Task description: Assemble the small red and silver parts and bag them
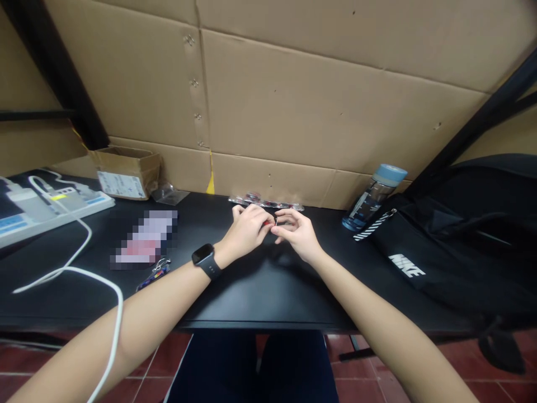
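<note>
Over the middle of the black table, my left hand (pixel 251 228) is closed around a small red object (pixel 267 223), mostly hidden by the fingers. My right hand (pixel 296 232) meets it from the right, with thumb and a finger pinched at the red object's end. A thin pale bit shows between the two hands, too small to name. Just behind them lies a clear plastic packet (pixel 268 202) with small dark and red pieces in it. A black smartwatch (pixel 204 256) is on my left wrist.
To the left are a power strip (pixel 62 219) with chargers, a white cable (pixel 119 302) crossing over my left forearm, an open cardboard box (pixel 126 173) and a lanyard (pixel 154 275). At right, a blue-lidded bottle (pixel 371 198) stands by a black bag (pixel 457 246). Cardboard walls the back.
</note>
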Available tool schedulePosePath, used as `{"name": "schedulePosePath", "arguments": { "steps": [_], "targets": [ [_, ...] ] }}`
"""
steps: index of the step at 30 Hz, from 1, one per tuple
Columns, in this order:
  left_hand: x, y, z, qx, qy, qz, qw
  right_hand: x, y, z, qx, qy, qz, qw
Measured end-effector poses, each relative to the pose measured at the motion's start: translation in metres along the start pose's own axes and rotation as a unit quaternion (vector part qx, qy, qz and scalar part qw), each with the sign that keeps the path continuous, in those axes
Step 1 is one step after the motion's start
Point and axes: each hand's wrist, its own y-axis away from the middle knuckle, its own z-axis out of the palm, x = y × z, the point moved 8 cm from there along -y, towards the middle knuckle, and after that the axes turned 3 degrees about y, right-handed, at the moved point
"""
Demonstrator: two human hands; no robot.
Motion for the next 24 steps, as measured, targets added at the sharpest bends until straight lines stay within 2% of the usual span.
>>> {"name": "schedulePosePath", "arguments": {
  "steps": [6,12,16,19,22,24],
  "targets": [
    [0.015,0.001,-0.009,0.013,-0.056,0.056,0.997,0.001,0.003,0.006,-0.020,-0.072,0.067,0.995],
    [0.021,0.001,-0.011,-0.002,-0.053,0.070,0.996,0.010,0.007,0.011,-0.067,-0.107,0.143,0.982],
    [0.012,-0.001,-0.010,0.010,0.021,-0.009,1.000,0.008,0.006,0.010,-0.072,-0.091,0.135,0.984],
    [-0.002,-0.001,-0.003,-0.007,0.087,-0.087,0.992,0.002,0.002,0.003,-0.040,-0.041,0.074,0.996],
    [-0.016,-0.001,0.008,-0.025,0.176,-0.141,0.974,-0.004,0.000,-0.002,-0.009,0.015,0.005,1.000],
    [-0.024,0.000,0.016,-0.033,0.273,-0.175,0.945,-0.008,-0.001,-0.002,-0.007,0.046,-0.029,0.998]
  ]
}}
